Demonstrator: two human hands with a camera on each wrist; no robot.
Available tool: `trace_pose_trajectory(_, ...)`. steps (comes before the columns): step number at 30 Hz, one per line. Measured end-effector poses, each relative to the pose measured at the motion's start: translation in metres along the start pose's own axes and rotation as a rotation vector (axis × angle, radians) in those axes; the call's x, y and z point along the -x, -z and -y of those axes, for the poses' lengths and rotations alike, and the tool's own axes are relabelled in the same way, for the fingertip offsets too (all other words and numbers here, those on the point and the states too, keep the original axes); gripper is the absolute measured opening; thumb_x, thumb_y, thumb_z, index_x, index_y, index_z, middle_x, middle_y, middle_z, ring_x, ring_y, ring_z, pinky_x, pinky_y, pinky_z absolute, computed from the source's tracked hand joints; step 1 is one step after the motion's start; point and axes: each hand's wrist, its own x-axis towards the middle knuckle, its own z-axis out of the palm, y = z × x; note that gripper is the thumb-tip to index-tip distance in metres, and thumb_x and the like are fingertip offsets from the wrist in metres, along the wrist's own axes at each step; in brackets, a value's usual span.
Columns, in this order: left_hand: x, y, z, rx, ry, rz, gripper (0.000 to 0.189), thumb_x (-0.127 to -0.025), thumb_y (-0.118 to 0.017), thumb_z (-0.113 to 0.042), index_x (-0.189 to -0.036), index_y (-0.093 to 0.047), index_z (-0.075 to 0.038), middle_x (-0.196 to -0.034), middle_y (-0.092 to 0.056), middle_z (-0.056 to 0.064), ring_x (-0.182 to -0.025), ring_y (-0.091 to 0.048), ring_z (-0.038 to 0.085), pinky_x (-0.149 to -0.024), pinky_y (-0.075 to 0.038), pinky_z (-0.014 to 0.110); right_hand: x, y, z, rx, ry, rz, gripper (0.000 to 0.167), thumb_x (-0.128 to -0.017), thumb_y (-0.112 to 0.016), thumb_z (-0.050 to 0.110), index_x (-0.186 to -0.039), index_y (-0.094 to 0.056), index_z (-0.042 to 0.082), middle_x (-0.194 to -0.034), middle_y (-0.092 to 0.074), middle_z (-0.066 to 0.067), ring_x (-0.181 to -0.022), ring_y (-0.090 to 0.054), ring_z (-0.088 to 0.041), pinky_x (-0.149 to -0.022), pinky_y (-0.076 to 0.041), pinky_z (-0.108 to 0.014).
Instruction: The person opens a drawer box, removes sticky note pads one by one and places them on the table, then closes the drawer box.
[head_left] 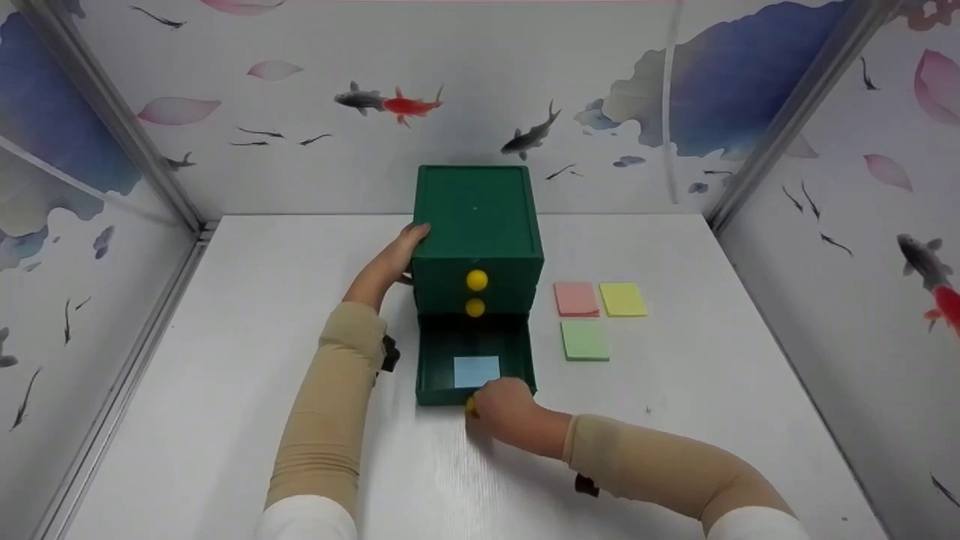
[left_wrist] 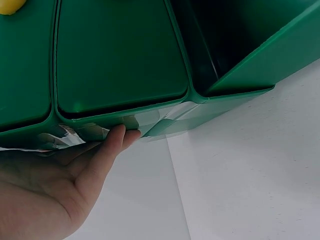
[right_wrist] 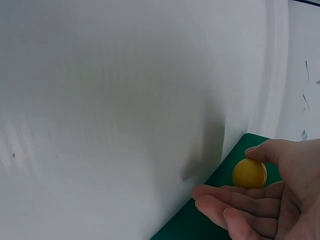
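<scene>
A green drawer cabinet point(head_left: 477, 210) stands on the white table, its bottom drawer point(head_left: 435, 379) pulled out toward me. Inside that drawer lies a pale blue sticky note pad point(head_left: 476, 367). My right hand point(head_left: 513, 411) is at the drawer's front; in the right wrist view its thumb and fingers pinch the yellow knob point(right_wrist: 249, 174). Flat against the cabinet's left side rests my left hand point(head_left: 394, 259), the fingers point(left_wrist: 102, 157) extended along the taped side wall in the left wrist view. Two more yellow knobs point(head_left: 476, 280) sit on the closed upper drawers.
Right of the cabinet lie a pink note pad point(head_left: 576, 299), a yellow note pad point(head_left: 622, 300) and a green note pad point(head_left: 584, 341). Behind the cabinet rises a white wall panel point(head_left: 300, 172) printed with fish and petals. Similar panels flank the table point(head_left: 225, 337) on both sides.
</scene>
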Motion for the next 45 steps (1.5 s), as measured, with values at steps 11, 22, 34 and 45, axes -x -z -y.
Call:
trace_pose_trajectory(11,0.001,0.0,0.0,-0.002,0.002,0.0,0.083,-0.093,-0.024,-0.064,-0.158,0.003,-0.02,-0.147,-0.031,0.022,-0.121,-0.043,0.036,-0.097,-0.039,0.05,0.012,-0.003,0.007,0.042,0.013,-0.018,0.044,-0.092,-0.063,0.038,-0.058,-0.056,0.01,-0.054,-0.045,-0.001,-0.052,-0.043,-0.016,-0.05,-0.043,-0.03)
trace_pose_trajectory(22,0.001,0.0,-0.002,0.005,0.006,-0.003,0.083,-0.094,-0.025,-0.064,-0.158,0.002,-0.019,-0.148,-0.031,0.022,-0.122,-0.043,0.038,-0.097,-0.039,0.051,0.018,-0.002,0.014,0.152,0.051,-0.019,0.042,-0.093,-0.065,0.034,-0.06,-0.059,0.01,-0.056,-0.047,-0.001,-0.055,-0.047,-0.015,-0.051,-0.046,-0.028)
trace_pose_trajectory(34,0.001,0.0,-0.001,0.002,0.005,0.001,0.083,-0.094,-0.025,-0.064,-0.158,0.001,-0.018,-0.149,-0.029,0.022,-0.123,-0.041,0.037,-0.097,-0.039,0.051,0.024,0.004,0.011,0.214,0.065,0.002,0.047,-0.094,-0.062,0.04,-0.06,-0.055,0.009,-0.052,-0.043,-0.002,-0.049,-0.043,-0.017,-0.046,-0.042,-0.027)
trace_pose_trajectory(45,0.001,0.001,-0.002,0.01,0.008,0.006,0.083,-0.094,-0.023,-0.062,-0.158,0.005,-0.017,-0.147,-0.03,0.022,-0.122,-0.043,0.037,-0.097,-0.04,0.051,0.032,0.028,-0.003,-0.016,0.201,-0.107,0.052,-0.097,-0.056,0.045,-0.055,-0.051,0.013,-0.047,-0.034,0.003,-0.044,-0.035,-0.015,-0.04,-0.026,-0.026)
